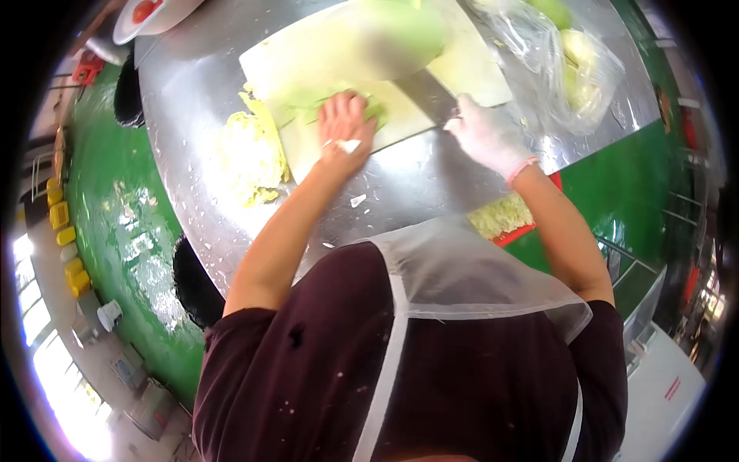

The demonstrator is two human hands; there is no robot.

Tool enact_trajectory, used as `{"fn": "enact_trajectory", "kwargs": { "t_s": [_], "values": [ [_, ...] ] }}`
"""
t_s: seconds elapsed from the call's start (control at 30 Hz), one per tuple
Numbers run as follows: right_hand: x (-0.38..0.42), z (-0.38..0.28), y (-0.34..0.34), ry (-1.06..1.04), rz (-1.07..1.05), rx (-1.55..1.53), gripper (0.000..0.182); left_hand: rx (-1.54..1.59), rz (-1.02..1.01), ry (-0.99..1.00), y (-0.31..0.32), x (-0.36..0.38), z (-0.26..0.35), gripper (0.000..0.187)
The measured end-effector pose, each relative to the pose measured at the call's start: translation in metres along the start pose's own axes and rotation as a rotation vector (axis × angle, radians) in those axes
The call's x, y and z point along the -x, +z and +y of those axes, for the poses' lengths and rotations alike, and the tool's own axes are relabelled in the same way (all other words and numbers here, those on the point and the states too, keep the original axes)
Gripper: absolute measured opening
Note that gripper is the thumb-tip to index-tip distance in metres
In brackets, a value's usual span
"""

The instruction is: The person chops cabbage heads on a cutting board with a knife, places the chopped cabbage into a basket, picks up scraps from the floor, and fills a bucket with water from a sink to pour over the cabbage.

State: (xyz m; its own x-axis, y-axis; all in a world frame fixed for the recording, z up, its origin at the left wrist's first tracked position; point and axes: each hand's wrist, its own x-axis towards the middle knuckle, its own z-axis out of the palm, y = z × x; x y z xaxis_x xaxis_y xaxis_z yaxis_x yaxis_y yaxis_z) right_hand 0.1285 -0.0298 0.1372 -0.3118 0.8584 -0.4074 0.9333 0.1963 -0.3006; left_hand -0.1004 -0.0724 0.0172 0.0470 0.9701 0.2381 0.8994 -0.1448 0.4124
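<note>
On a pale cutting board (289,54) lie flat green cabbage leaves (308,98). My left hand (346,123), with white material around its wrist, rests palm down on these leaves, fingers extended. In a thin whitish glove, my right hand (493,138) is closed around the handle of a wide-bladed knife (427,96). The blade points up and left across the board; the handle is mostly hidden. Beyond it, a large pale green cabbage (400,35) is partly smeared by blur. Loose yellow-green cabbage leaves (250,154) are heaped against the board's left edge.
A clear plastic bag (573,73) with round green vegetables sits at the table's right. Chopped cabbage (500,215) fills a red container below the metal table's (400,189) near edge. At the far left is a white bowl (165,17) with tomatoes. Black round objects stand beside the table.
</note>
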Motion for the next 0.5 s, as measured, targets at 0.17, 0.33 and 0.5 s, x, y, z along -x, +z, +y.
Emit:
{"fn": "enact_trajectory", "kwargs": {
  "t_s": [0.17, 0.33, 0.5],
  "values": [
    [-0.001, -0.004, -0.012, 0.028, 0.031, 0.123, 0.025, -0.014, 0.136, -0.09, 0.015, -0.027, 0.02, 0.04],
    [0.025, -0.018, -0.026, 0.024, 0.029, 0.108, 0.023, -0.045, 0.401, -0.236, -0.02, -0.032, -0.009, 0.028],
    [0.022, -0.043, -0.026, -0.013, -0.137, 0.147, 0.022, 0.042, 0.284, -0.264, -0.008, -0.024, -0.02, 0.019]
  ]
}}
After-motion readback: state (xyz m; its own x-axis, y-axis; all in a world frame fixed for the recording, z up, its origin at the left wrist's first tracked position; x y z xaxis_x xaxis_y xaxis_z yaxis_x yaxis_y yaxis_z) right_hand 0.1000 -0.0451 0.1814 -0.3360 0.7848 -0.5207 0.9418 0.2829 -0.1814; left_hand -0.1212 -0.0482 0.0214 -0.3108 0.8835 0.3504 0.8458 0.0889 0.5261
